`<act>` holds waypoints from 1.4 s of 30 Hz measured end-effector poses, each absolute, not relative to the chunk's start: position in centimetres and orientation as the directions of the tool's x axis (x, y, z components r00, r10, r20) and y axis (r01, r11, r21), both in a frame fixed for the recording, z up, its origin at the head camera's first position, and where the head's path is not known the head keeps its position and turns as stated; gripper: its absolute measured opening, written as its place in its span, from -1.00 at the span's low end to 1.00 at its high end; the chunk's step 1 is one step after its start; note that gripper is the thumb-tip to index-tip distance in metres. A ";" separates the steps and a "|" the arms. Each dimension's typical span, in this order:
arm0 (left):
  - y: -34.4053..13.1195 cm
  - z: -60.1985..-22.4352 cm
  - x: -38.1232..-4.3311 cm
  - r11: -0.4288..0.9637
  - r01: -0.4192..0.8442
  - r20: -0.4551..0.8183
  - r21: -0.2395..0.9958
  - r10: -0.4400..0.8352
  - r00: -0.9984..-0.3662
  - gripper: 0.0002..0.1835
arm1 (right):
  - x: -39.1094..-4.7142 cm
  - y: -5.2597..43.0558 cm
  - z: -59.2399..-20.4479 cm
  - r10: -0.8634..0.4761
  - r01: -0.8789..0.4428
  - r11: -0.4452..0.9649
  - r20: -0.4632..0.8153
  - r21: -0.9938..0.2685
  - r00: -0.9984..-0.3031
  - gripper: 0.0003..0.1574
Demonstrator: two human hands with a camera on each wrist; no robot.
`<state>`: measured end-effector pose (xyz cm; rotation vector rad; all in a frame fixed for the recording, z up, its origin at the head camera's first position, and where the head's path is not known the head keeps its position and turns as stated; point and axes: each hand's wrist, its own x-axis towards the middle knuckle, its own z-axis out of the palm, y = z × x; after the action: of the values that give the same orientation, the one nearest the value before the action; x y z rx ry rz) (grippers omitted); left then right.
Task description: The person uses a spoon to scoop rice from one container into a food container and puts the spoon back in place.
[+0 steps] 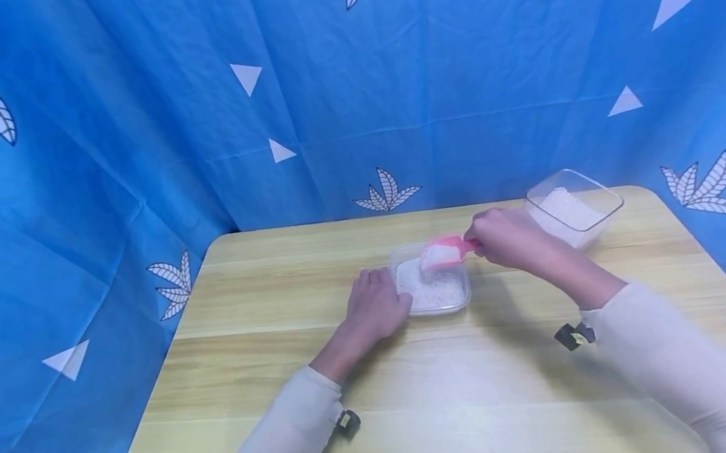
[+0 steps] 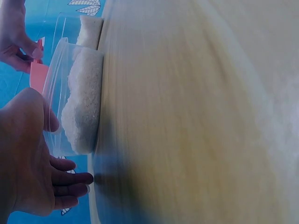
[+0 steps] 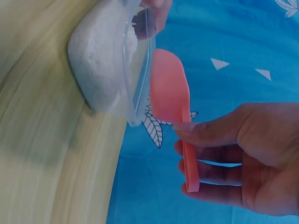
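A clear plastic container (image 1: 438, 310) holding white, grainy material (image 1: 434, 289) sits on the table. My left hand (image 1: 378, 303) grips its left side, the thumb (image 2: 52, 120) hooked over the rim while the fingers lie outside it. Over the container's far right part, my right hand (image 3: 261, 158) holds a pink scoop (image 3: 170, 86) by its handle, thumb on top and fingers beneath. White material (image 1: 442, 254) fills the scoop's bowl, which is level with the rim or slightly above it.
A second clear container (image 1: 604, 215) with more white material stands at the table's back right, beyond my right forearm. The wooden table (image 1: 274, 393) ends at a blue patterned curtain (image 1: 486, 63). Each sleeve carries a small black wrist device (image 1: 348, 424).
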<state>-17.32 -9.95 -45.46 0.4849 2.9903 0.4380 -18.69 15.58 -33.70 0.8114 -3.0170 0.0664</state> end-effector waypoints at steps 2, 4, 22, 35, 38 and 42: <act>-9.9 -45.5 -17.3 0.909 0.298 -0.036 0.290 0.322 -0.946 -0.46 | -18.7 15.2 -33.9 -0.493 -0.494 0.869 0.018 -0.027 -0.870 -0.85; -9.9 -45.6 -17.3 0.909 0.297 -0.042 0.292 0.323 -0.946 -0.45 | -18.6 14.8 -34.0 -0.483 -0.483 0.875 0.009 -0.019 -0.876 -0.85; -9.9 -45.3 -17.3 0.906 0.299 -0.039 0.298 0.325 -0.945 -0.48 | -18.0 12.7 -33.8 -0.495 -0.484 0.862 0.047 0.150 -0.868 -0.63; -10.1 -45.4 -17.2 0.899 0.299 -0.030 0.320 0.325 -0.945 -0.53 | -17.4 12.2 -33.9 -0.641 -0.554 0.755 0.217 0.350 -0.736 -0.74; -10.1 -45.4 -17.3 0.896 0.302 -0.030 0.324 0.329 -0.944 -0.53 | -17.3 12.1 -33.7 -0.669 -0.563 0.733 0.257 0.381 -0.697 -0.75; -10.0 -45.2 -17.3 0.897 0.308 -0.033 0.316 0.335 -0.942 -0.52 | -17.2 12.2 -33.5 -0.698 -0.564 0.706 0.289 0.428 -0.655 -0.76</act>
<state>-17.28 -10.04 -45.23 0.5051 2.9749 0.4747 -17.18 12.15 -33.49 0.9733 -2.4791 -0.4193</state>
